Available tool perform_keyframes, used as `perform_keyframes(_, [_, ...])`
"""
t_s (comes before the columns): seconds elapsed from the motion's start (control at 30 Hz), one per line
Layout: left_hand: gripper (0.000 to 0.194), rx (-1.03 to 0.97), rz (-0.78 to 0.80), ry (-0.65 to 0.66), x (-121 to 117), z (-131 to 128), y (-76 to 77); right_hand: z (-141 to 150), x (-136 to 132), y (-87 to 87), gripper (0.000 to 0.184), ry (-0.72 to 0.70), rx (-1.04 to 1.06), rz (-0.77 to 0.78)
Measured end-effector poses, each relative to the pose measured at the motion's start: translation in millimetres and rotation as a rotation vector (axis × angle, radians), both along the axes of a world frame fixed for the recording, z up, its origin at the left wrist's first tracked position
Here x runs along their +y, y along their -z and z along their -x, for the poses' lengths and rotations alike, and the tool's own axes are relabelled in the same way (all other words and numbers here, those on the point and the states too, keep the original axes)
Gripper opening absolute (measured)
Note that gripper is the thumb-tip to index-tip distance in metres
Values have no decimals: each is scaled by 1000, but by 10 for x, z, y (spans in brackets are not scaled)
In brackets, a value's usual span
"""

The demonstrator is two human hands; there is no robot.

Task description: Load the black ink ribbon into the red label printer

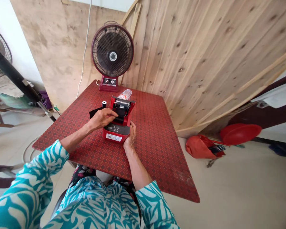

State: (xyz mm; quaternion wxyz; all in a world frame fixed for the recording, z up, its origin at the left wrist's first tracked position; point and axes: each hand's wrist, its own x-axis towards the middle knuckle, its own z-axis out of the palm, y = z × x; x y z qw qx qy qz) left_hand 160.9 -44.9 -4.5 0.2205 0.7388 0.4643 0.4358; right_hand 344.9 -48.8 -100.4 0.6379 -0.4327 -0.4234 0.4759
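A red and black label printer (116, 129) rests on the red patterned table, its lid raised and its dark inside showing. My left hand (103, 117) reaches over it from the left. Its fingers are pinched together at the black parts inside; what they hold, if anything, is hidden. My right hand (131, 138) is curled round the printer's right side and grips it. Close to my left hand stands a small black roll (104, 104) with a white core. A piece of black sheet (93, 112) lies there too, partly hidden behind the hand.
Behind the printer a clear plastic bottle (125, 94) lies on the table (154, 127). A maroon fan (112, 51) stands at the table's back, before a wooden wall. On the floor to the right are a red bag (200, 146) and a red basin (240, 133).
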Motion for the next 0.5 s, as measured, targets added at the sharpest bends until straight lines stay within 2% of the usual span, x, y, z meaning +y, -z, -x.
perform_keyframes(0.07, [18,254,-1,124,163,-109,-121,7,9,-3,47,46,17,33])
perform_keyframes(0.1, [18,354,31,141,252,-169,-161,11,12,-8,46,59,20,40])
perform_keyframes(0.17, [21,498,130,112,412,-285,-200,18,15,-21,46,56,10,32])
perform_keyframes(0.27, [26,601,249,35,552,-424,-205,26,23,-32,45,49,-7,16])
perform_keyframes(0.37, [27,676,261,18,554,-502,-242,37,31,-31,45,54,-10,9])
perform_keyframes(0.5, [31,894,234,16,437,-529,-414,50,41,-19,45,49,-5,-1])
